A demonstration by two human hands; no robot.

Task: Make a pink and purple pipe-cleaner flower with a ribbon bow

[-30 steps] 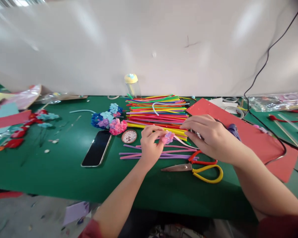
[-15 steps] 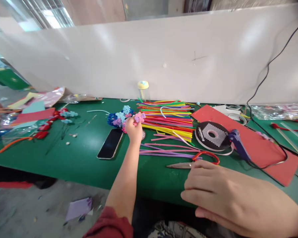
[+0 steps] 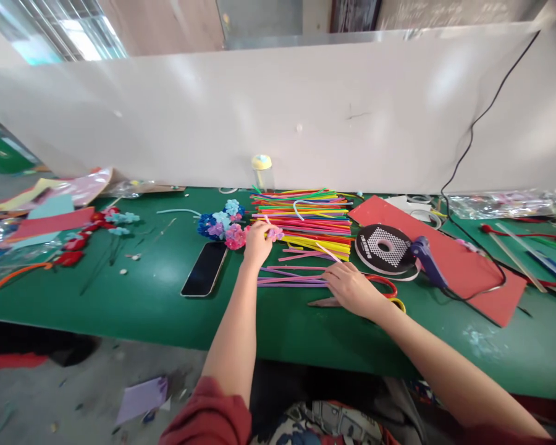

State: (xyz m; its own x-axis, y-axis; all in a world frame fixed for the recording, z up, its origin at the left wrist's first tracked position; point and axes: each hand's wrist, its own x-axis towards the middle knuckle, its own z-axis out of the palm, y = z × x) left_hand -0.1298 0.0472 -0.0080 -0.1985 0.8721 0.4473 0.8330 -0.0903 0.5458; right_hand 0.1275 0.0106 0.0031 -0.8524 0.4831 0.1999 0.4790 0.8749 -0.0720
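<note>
My left hand (image 3: 258, 243) is closed around a pink and lilac pipe-cleaner flower (image 3: 274, 233), its fingers partly hiding it. Just left of that hand lies a bunch of blue, light blue and pink fuzzy flowers (image 3: 214, 225). My right hand (image 3: 353, 288) is down at the table with fingers bent over the right part of the loose pink and purple pipe cleaners (image 3: 290, 281). Its fingertips are partly hidden, so what they pinch is unclear. Beneath this hand lie scissors (image 3: 383, 285) with red and yellow handles, partly covered.
Many-coloured pipe cleaners (image 3: 306, 217) lie behind my hands, with a yellow-lidded jar (image 3: 262, 170) beyond. A phone (image 3: 205, 269) lies at left. Rightward are a ribbon roll (image 3: 383, 248), a purple glue gun (image 3: 429, 262) with a black cord, and a red sheet (image 3: 482, 281).
My right hand has moved forward and down from near the camera to the pipe cleaners and scissors. My left hand has shifted slightly right of the flower bunch, still holding the flower.
</note>
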